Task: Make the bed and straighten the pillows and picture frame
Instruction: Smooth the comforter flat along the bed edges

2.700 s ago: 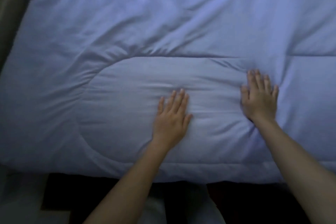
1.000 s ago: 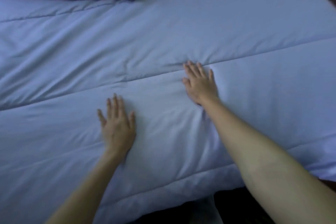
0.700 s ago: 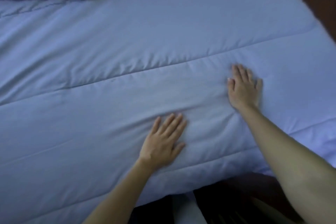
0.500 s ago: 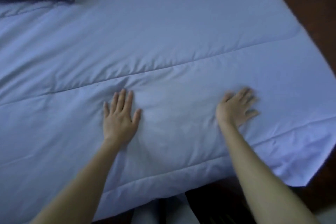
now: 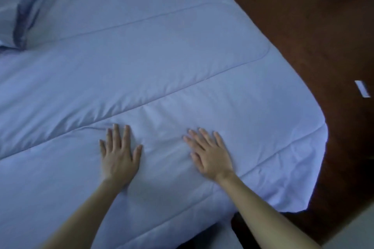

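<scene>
Palms newly replanted: left hand (image 5: 119, 159) and right hand (image 5: 210, 157) flat, fingers (image 5: 116, 137) apart, on pale-blue quilted fabric comforter (image 5: 162, 56); beyond fingertips, few creases remaining.

The right hand (image 5: 210, 157), blurred mid-sweep half a second ago, now lies flat on the comforter (image 5: 162, 66), fingers (image 5: 205, 136) spread toward 11 o'clock, nearer the left hand (image 5: 119, 157). More dark floor (image 5: 303, 26) shows at 2 o'clock.

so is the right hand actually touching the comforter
Touching. The head view shows the right hand lying flat, fingers straight, on the blue comforter, with small creases around it.
</scene>
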Demonstrator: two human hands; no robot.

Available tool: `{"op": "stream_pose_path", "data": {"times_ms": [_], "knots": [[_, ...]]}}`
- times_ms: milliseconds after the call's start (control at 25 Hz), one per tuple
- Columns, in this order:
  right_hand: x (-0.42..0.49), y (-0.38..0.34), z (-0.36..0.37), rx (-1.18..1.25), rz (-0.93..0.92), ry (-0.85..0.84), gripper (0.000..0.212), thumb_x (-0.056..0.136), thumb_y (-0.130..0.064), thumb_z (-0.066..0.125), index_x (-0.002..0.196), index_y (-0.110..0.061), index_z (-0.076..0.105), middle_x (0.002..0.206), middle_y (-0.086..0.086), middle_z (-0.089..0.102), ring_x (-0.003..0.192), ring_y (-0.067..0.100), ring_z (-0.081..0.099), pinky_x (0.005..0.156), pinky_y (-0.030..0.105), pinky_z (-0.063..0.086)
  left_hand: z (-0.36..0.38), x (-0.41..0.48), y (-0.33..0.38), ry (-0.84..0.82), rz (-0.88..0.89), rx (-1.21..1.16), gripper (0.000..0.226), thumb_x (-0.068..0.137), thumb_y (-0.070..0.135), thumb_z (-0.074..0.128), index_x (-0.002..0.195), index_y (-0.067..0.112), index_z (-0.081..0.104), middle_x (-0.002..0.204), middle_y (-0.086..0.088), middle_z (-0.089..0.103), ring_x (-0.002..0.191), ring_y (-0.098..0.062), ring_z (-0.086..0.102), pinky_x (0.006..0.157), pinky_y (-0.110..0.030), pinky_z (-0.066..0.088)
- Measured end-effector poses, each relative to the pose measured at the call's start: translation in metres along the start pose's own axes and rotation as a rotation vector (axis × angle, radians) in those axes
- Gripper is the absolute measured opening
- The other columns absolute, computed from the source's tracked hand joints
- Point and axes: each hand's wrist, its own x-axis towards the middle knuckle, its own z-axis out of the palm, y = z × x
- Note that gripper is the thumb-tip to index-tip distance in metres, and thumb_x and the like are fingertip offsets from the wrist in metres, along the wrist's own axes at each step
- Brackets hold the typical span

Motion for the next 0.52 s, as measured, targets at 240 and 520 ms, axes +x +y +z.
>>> {"op": "stream_pose_path", "data": {"times_ms": [240, 520], "knots": [[-0.004, 0.207, -0.029, -0.003, 0.332, 0.0, 0.053, 0.094, -0.039, 0.03, 0.147, -0.036, 0.031, 0.154, -0.013, 0.032, 0.141, 0.017, 0.033, 0.112, 0.046, 0.02, 0.031, 0.021, 0.185, 0.001, 0.18, 0.042, 0.073, 0.088, 0.053, 0.022, 0.149, 0.013, 0.027, 0.156, -0.013, 0.026, 0.144, -0.036, 0.024, 0.114, -0.056, 0.018], [0.035, 0.366, -0.059, 0.307, 1.029, -0.082, 0.05, 0.099, -0.039, 0.028, 0.149, -0.039, 0.02, 0.161, -0.004, 0.016, 0.147, 0.026, 0.01, 0.111, 0.061, 0.017, 0.057, 0.055, 0.32, 0.059, 0.001, 0.041, 0.071, 0.086, 0.056, 0.02, 0.149, 0.024, 0.026, 0.157, -0.008, 0.026, 0.145, -0.03, 0.023, 0.114, -0.059, 0.013]]}}
